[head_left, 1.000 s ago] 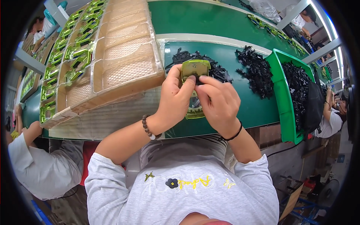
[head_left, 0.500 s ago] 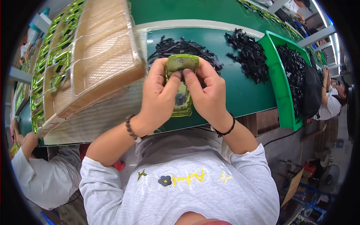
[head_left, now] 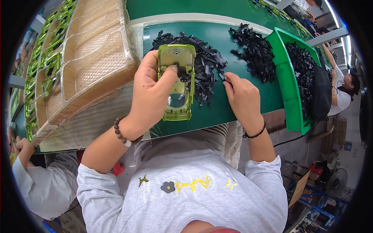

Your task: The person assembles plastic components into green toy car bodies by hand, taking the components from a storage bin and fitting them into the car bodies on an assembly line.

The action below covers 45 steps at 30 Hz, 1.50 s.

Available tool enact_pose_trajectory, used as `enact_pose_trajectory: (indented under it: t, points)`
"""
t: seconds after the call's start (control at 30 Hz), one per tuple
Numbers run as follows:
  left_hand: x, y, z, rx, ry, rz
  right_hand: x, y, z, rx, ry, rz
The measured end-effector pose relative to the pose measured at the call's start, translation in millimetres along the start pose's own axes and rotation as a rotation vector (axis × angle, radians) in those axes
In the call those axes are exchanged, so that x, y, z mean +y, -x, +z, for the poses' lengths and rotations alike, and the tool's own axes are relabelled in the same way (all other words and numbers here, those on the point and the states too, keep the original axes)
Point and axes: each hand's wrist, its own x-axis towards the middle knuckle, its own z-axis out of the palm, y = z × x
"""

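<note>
My left hand (head_left: 149, 87) grips a green plastic housing (head_left: 179, 106) by its left side, thumb pressed on the inner face near a dark part. The housing is upright in view, with a rectangular window and screw posts. To its right, my right hand (head_left: 243, 95) pinches a small black plastic piece (head_left: 222, 76) between thumb and fingertips, at the edge of a loose pile of such black pieces (head_left: 204, 58). Part of the pile is hidden behind the housing.
At left stands a tan divided tray (head_left: 99, 50) with several green housings (head_left: 50, 62) in it. A second black pile (head_left: 254, 52) lies farther right, beside a green bin (head_left: 289, 93) of black parts. Other people sit at both sides.
My right hand has left the housing and moved right to the black pieces, now pinching one. My left hand alone keeps the housing, shifted slightly left, with more of its inside showing.
</note>
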Motion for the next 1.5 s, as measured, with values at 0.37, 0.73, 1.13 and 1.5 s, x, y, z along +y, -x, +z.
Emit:
enact_pose_trajectory:
  t: [0.37,0.73,1.13,1.5]
  points:
    - [-0.5,1.2,2.4,-0.019,-0.015,-0.034,3.0,-23.3,-26.9,-0.361,0.215,-0.391]
    - [-0.2,-4.5,-4.9,-0.05,0.065,-0.129,36.4,-47.8,-39.8,-0.486,-0.003,-0.478]
    - [-1.2,-2.4,-3.0,-0.08,0.102,-0.178,53.0,-60.3,-34.1,-0.276,0.086,-0.687]
    - [-6.6,2.0,0.3,-0.01,-0.087,-0.049,-56.0,-62.1,-26.6,0.235,-0.255,-0.699]
